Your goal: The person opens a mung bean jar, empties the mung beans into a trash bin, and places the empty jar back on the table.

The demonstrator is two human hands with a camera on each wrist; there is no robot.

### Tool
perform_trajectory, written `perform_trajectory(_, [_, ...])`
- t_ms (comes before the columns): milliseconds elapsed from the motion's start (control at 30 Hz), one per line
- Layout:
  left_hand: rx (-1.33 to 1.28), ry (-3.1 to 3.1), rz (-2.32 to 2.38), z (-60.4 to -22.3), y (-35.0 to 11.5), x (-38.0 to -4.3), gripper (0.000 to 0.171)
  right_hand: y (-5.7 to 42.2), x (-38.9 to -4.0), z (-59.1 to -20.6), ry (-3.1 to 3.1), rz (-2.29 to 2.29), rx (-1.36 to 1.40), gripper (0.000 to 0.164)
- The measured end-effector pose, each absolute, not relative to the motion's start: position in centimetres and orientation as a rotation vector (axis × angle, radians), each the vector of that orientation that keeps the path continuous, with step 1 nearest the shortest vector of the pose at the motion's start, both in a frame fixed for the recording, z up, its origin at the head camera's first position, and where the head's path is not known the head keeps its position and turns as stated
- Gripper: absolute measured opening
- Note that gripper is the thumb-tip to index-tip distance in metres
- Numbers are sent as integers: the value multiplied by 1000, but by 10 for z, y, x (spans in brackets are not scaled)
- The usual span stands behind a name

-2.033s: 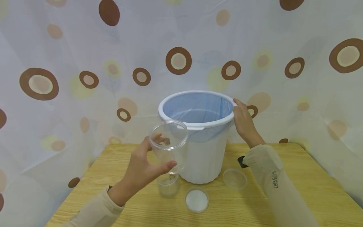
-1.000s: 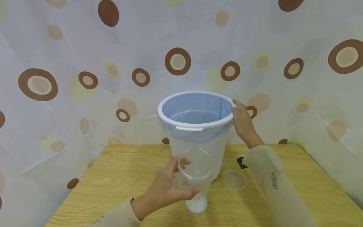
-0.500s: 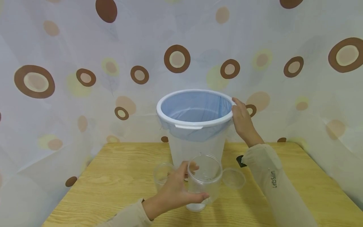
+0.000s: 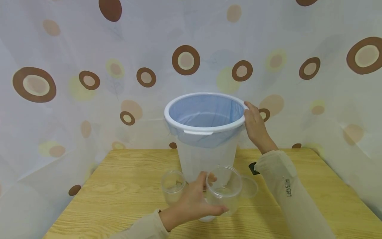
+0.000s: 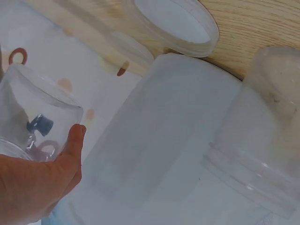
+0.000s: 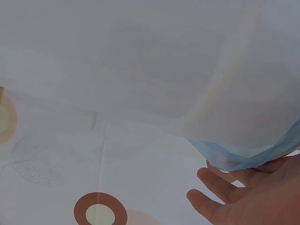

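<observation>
My left hand (image 4: pixel 192 204) grips a clear plastic jar (image 4: pixel 225 194) low in front of the bin, thumb on the near side and fingers behind. The jar is also at the left edge of the left wrist view. A second clear jar (image 4: pixel 172 187) stands on the table to the left, partly behind that hand. My right hand (image 4: pixel 256 127) holds the right rim of a white trash bin (image 4: pixel 191 156) lined with a blue bag (image 4: pixel 209 113). In the right wrist view, two fingers (image 6: pixel 218 185) hang free below the bag's folded edge.
A round lid with a white inside (image 5: pixel 173 21) lies on the wooden table (image 4: pixel 128 179), mostly hidden in the head view. A clear lid (image 4: pixel 250 186) lies right of the held jar. Behind the table hangs a dotted sheet (image 4: pixel 119 49).
My left hand has carried the clear jar from beside the bin's left rim down and to the right. The second jar came back into sight. My right hand stays on the rim.
</observation>
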State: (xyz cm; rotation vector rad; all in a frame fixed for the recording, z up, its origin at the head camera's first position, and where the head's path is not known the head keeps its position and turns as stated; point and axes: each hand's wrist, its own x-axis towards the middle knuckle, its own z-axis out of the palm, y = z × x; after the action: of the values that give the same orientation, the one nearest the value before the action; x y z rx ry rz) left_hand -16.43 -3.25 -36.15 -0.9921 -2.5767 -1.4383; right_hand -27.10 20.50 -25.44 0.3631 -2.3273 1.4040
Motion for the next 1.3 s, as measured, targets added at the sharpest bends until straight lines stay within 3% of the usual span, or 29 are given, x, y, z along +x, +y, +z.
perform_trajectory(1300, [-1067,-2828,-1441,-376,4,-168,70,206,-273,-255,-2343,1403,335,60])
